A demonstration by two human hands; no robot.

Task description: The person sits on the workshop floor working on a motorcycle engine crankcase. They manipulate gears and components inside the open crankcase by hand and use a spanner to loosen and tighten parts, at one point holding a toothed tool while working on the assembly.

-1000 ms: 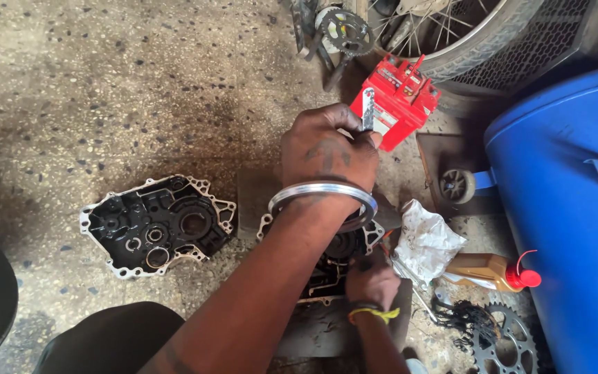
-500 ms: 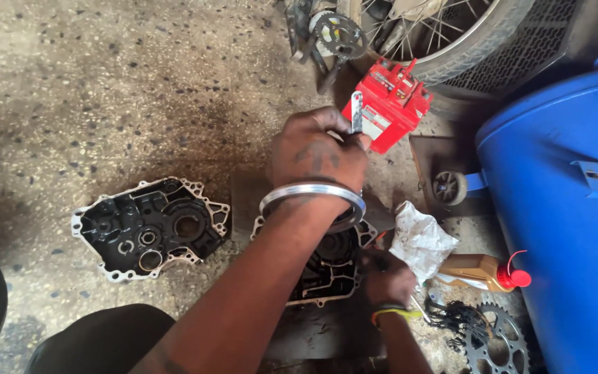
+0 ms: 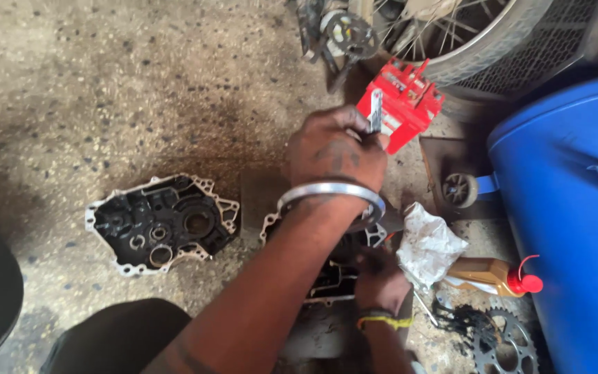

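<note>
My left hand point(image 3: 333, 149), with a steel bangle on the wrist, is raised over the floor and grips a small metal tool point(image 3: 375, 111) that sticks up between the fingers. Below it lies an engine case half point(image 3: 327, 273), mostly hidden by my forearm. My right hand point(image 3: 380, 280), with a yellow band at the wrist, rests on that case at its right side; what its fingers hold cannot be made out. A second, black engine case half point(image 3: 160, 223) lies open side up on the floor to the left.
A red battery point(image 3: 403, 100) stands behind my left hand, a spoked wheel point(image 3: 472, 34) beyond it. A blue drum point(image 3: 576, 215) fills the right. A crumpled rag point(image 3: 427, 242), an amber bottle with red cap point(image 3: 493, 275) and a sprocket point(image 3: 506, 343) lie right of the case.
My left hand with the tool has shifted slightly down and left in view as the camera moved. My right hand stays on the case.
</note>
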